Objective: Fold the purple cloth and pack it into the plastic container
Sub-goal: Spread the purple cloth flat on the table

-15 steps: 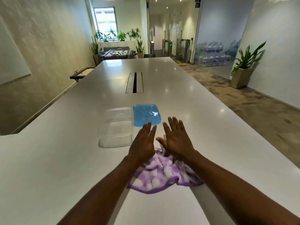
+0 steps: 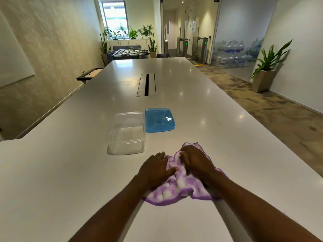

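Right now both hands lie flat, palms down, on the crumpled purple-and-white checked cloth (image 2: 176,189) near the front of the long white table (image 2: 70,172). L hand (image 2: 155,169) & R hand (image 2: 195,162) have fingers extended, pressing, not gripping. Clear square plastic container (image 2: 126,135) sits empty just beyond, w/ its blue translucent lid (image 2: 159,122) touching its right side.
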